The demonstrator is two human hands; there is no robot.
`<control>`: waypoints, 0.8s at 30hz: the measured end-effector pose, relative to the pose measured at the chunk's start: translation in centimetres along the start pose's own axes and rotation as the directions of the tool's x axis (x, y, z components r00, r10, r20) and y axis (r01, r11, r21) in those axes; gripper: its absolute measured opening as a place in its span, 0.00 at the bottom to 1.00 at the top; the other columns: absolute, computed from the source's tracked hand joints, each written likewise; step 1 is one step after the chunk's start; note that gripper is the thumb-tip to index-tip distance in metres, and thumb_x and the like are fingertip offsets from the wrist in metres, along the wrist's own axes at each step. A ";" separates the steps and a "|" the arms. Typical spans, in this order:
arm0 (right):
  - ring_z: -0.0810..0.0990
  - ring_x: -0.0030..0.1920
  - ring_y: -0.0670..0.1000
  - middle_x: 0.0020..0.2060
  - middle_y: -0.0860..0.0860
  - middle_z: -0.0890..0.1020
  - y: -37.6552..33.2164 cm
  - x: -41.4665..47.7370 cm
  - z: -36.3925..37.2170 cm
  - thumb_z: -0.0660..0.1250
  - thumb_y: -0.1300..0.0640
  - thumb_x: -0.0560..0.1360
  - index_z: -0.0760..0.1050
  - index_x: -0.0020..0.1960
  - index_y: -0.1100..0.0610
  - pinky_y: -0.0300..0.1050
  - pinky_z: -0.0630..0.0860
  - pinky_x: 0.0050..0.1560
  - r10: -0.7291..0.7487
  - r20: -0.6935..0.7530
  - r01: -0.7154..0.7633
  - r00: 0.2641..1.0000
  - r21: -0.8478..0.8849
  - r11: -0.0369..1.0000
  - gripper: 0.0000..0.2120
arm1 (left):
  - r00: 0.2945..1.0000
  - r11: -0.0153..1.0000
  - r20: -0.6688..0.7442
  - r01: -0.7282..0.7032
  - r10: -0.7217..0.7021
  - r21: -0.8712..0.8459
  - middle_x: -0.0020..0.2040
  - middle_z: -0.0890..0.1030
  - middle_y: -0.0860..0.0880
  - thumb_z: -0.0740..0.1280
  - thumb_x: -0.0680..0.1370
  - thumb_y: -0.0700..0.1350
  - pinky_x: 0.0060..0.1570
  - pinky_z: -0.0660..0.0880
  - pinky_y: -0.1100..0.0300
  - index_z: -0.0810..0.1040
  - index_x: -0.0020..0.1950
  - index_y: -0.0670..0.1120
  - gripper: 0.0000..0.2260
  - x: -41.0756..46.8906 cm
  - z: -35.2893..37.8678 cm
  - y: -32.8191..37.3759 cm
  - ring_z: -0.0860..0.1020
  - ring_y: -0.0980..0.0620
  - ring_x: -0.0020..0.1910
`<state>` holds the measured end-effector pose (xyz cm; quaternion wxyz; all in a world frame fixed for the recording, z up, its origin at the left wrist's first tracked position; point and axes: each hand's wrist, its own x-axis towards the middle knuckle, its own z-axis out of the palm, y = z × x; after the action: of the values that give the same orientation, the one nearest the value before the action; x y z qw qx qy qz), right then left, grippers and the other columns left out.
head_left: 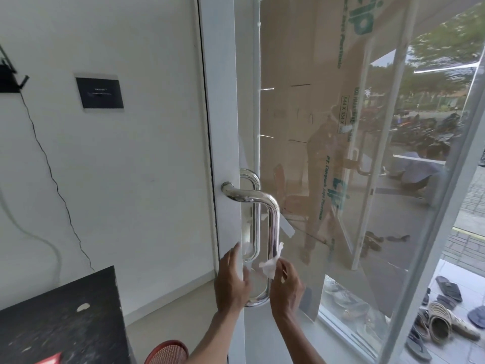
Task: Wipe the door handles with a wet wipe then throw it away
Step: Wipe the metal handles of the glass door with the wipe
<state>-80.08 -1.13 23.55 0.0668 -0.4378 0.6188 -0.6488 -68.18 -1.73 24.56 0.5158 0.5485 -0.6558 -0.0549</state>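
- The wet wipe (268, 266), a crumpled white wad, sits against the lower stretch of the near door handle (273, 227), pinched in your right hand (286, 290) so the fingertips can rub it along the tube.
- That handle is a polished steel pull with rounded bends; a twin handle (254, 216) sits behind it, seemingly on the far side of the door.
- Your left hand (232, 279) lies flat and unclenched, gripping nothing, against the white door frame (223, 127), likely steadying the glass door.
- A red basket (168, 352) waits below.
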 end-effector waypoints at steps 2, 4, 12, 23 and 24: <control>0.83 0.38 0.49 0.40 0.51 0.86 1.6 -0.8 0.0 0.68 0.61 0.76 0.81 0.48 0.56 0.43 0.79 0.40 0.032 0.073 -0.031 0.997 -0.011 0.999 0.04 | 0.997 0.996 -0.074 0.020 -0.014 0.087 0.68 0.75 0.45 0.70 0.72 0.37 0.50 0.80 0.56 0.68 0.73 0.49 0.30 0.4 -0.7 -0.8 0.78 0.46 0.62; 0.82 0.38 0.47 0.39 0.49 0.85 2.5 -1.1 0.0 0.69 0.58 0.75 0.81 0.48 0.54 0.49 0.82 0.43 0.035 0.139 -0.035 0.990 -0.006 0.999 0.03 | 0.991 0.991 -0.122 0.068 -0.054 0.111 0.70 0.73 0.42 0.69 0.71 0.34 0.51 0.79 0.55 0.67 0.74 0.46 0.31 1.1 -1.6 -0.9 0.76 0.43 0.64; 0.82 0.43 0.44 0.42 0.45 0.85 -4.4 4.5 0.2 0.71 0.53 0.73 0.80 0.50 0.52 0.43 0.79 0.47 -0.071 0.102 0.059 0.992 0.119 0.991 0.06 | 0.980 0.974 0.035 0.201 -0.198 -0.108 0.75 0.67 0.45 0.65 0.71 0.34 0.71 0.64 0.59 0.57 0.78 0.47 0.37 5.5 -3.1 0.8 0.69 0.44 0.71; 0.77 0.33 0.49 0.31 0.46 0.79 1.3 2.3 1.1 0.73 0.55 0.71 0.72 0.37 0.50 0.40 0.70 0.33 0.078 0.325 -0.043 0.943 -0.114 0.993 0.10 | 0.937 0.934 0.201 0.320 -0.286 -0.159 0.48 0.74 0.48 0.62 0.65 0.45 0.60 0.75 0.52 0.59 0.78 0.51 0.39 7.5 -4.4 0.5 0.77 0.40 0.57; 0.80 0.35 0.51 0.32 0.47 0.80 2.6 1.5 1.0 0.72 0.55 0.71 0.72 0.36 0.51 0.43 0.73 0.35 0.147 0.368 -0.091 0.918 -0.164 0.982 0.10 | 0.938 0.934 0.206 0.316 -0.280 -0.167 0.49 0.73 0.49 0.63 0.66 0.45 0.61 0.75 0.51 0.59 0.78 0.51 0.39 7.6 -4.6 0.5 0.78 0.40 0.55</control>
<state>-81.57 -3.41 21.89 0.1927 -0.5197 0.6648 -0.5008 -64.10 -5.13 31.67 0.4923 0.5807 -0.5996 -0.2466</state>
